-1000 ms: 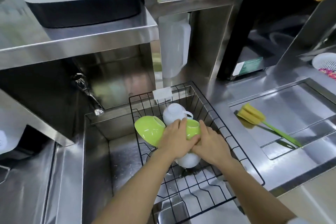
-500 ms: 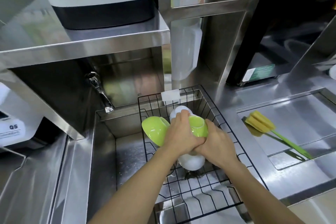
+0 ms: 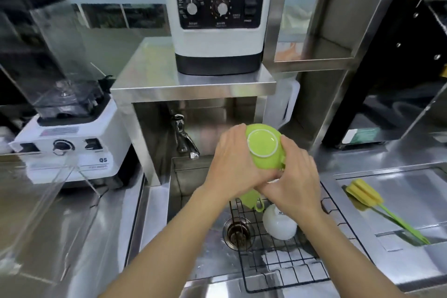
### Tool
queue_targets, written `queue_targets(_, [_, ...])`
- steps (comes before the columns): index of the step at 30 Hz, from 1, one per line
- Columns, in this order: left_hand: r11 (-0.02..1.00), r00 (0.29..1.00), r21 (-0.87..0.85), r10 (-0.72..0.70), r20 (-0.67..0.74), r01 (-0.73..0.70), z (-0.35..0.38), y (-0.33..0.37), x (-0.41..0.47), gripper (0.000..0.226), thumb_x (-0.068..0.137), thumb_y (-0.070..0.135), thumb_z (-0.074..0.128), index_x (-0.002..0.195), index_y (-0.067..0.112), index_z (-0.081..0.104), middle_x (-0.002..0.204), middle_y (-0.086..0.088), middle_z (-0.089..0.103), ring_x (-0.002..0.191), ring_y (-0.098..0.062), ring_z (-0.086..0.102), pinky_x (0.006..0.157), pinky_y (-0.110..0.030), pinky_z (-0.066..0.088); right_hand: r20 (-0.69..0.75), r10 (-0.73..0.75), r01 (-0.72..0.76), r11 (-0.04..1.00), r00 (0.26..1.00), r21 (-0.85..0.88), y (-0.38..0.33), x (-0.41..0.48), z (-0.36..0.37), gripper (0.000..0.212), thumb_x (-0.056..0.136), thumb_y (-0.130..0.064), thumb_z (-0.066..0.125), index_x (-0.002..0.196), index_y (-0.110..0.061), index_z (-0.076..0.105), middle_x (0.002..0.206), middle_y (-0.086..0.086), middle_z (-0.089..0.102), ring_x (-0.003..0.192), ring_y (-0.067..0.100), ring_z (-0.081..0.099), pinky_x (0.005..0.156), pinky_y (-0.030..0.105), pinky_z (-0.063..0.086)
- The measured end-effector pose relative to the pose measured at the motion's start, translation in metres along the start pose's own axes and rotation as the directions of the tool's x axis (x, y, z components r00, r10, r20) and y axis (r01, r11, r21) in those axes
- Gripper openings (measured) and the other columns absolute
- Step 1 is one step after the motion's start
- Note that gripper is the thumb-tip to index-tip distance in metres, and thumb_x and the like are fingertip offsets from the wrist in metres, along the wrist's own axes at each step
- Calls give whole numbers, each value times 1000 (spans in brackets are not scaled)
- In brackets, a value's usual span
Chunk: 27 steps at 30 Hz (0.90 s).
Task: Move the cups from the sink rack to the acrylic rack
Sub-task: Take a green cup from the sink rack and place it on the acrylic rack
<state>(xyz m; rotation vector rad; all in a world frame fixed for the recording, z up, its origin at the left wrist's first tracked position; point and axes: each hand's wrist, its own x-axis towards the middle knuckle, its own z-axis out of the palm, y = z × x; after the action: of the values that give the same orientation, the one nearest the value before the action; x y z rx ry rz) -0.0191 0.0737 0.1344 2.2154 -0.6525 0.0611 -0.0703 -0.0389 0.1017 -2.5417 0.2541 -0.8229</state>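
A green cup [image 3: 264,146] is lifted above the sink, its base turned toward me. My left hand [image 3: 233,162] grips its left side and my right hand [image 3: 296,176] grips its right side and lower edge. A sliver of something white shows between my hands; I cannot tell what it is. Below my hands a second green cup [image 3: 250,198] peeks out in the black wire sink rack [image 3: 290,271]. A white cup [image 3: 279,224] lies upside down in that rack. The clear acrylic rack [image 3: 36,191] stands on the counter at the left.
A faucet [image 3: 183,138] juts out behind the sink, and the drain [image 3: 238,231] sits left of the rack. A white blender base [image 3: 70,145] stands behind the acrylic rack. A white machine [image 3: 217,24] sits on a steel shelf. A yellow sponge brush [image 3: 365,197] lies at the right.
Both hands have lifted the green cup up out of the sink rack and tilted its base toward me. My view has swung up and left, bringing the blender and acrylic rack into sight.
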Motion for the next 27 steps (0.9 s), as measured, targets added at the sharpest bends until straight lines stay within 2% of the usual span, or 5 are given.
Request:
queue_targets(9, [993, 954, 109, 82, -290, -53, -134, -37, -61, 75, 40, 53, 83, 102, 31, 47, 95, 9, 45, 95, -14, 44, 90, -31, 41, -75, -177, 185, 974, 981, 128, -140, -13, 22, 87, 52, -48, 58, 121, 4, 51, 116, 20, 64, 100, 30, 56, 84, 31, 34])
queue_targets(14, [985, 911, 172, 76, -405, -6, -213, -77, -95, 80, 37, 61, 74, 105, 25, 52, 98, 7, 48, 97, -15, 44, 85, -30, 39, -140, -287, 310, 930, 948, 195, -229, -21, 50, 89, 57, -55, 60, 121, 5, 47, 114, 24, 64, 101, 29, 54, 84, 38, 42])
queue_targets(18, [982, 883, 190, 71, -464, 20, -269, -109, -122, 76, 37, 64, 67, 100, 24, 51, 95, 6, 47, 94, -14, 43, 82, -27, 36, -83, -328, 339, 915, 941, 220, -293, -28, 74, 87, 57, -52, 61, 122, 4, 50, 116, 18, 65, 97, 38, 62, 81, 41, 47])
queue_targets(23, [971, 887, 199, -26, -462, 132, -316, -153, -145, 73, 40, 50, 81, 98, 18, 51, 96, 3, 47, 94, -18, 45, 82, -29, 37, 30, -355, 333, 901, 934, 278, -353, -40, 104, 94, 51, -61, 58, 128, -8, 47, 121, 7, 63, 107, 23, 55, 87, 31, 39])
queue_targets(27, [971, 896, 140, -118, -428, 195, -332, -187, -153, 54, 34, 51, 76, 70, 19, 50, 73, -2, 57, 74, -30, 57, 61, -35, 45, 141, -342, 295, 915, 929, 274, -379, -55, 128, 89, 51, -59, 55, 130, -19, 43, 120, -1, 61, 110, 24, 55, 89, 32, 37])
